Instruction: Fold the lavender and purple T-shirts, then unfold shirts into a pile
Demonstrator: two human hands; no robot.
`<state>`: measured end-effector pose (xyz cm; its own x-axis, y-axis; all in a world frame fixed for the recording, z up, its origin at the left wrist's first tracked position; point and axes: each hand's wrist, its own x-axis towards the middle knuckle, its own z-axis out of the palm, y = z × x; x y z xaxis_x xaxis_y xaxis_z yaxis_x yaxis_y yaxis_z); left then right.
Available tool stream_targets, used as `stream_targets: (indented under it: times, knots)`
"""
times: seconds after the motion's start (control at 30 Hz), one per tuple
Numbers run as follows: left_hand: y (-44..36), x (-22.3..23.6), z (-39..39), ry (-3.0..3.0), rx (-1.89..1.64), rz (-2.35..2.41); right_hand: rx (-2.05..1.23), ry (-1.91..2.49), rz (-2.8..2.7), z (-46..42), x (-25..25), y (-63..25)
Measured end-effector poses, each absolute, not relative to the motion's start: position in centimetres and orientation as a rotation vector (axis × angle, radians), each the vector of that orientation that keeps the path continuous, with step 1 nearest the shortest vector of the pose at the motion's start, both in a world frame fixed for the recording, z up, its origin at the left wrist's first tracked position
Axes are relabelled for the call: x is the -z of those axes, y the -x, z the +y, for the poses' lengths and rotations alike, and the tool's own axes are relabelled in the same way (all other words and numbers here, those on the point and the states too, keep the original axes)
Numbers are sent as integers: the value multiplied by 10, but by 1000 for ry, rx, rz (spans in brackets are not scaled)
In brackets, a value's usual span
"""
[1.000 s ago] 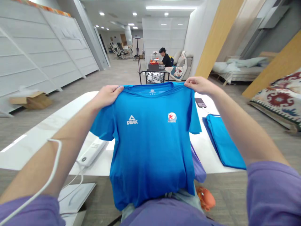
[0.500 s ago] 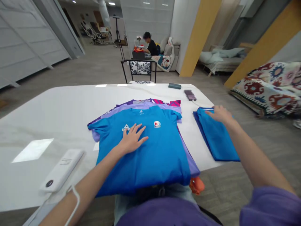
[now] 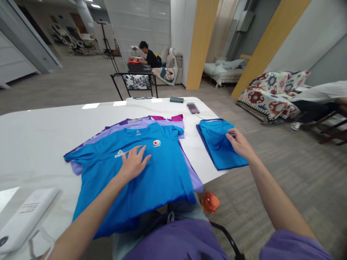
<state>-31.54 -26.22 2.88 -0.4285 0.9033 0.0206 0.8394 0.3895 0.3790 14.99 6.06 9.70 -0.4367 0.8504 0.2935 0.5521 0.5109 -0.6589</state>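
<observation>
Left hand (image 3: 133,164), fingers spread, on blue shirt (image 3: 162,180); right hand (image 3: 240,143) pinches folded cloth (image 3: 217,146).
Lilac shirt (image 3: 194,178) mostly hidden underneath.

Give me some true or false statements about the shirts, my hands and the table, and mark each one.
1. The left hand lies on the spread bright-blue T-shirt. True.
2. The folded blue fabric lies left of that T-shirt. False: it lies to the right, by the right hand.
3. The lavender cloth shirt covers the bright-blue T-shirt. False: it is underneath.
4. A black-framed chair stands beyond the white table. True.
5. The shiny orange object sits on the table. False: it is below the near edge.
</observation>
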Motion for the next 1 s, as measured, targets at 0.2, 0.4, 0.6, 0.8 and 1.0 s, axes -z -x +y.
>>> stream_targets:
  times: [0.2,0.4,0.6,0.8,1.0]
  knots:
    - [168,-70,-241,-904,-1023,1233,-1213,592,-1970,-75,-135,-144]
    - [104,-97,-244,-593,-1086,769,-1311,23,-2318,-148,-156,-129]
    - [109,-111,-267,-848,-1211,986,-1140,247,-2438,-128,-137,-136]
    - [82,-108,-289,-1560,-951,1033,-723,1488,-2224,-7,-93,-125]
    - [47,-80,-284,-1754,-804,944,-526,1768,-2311,61,-91,-70]
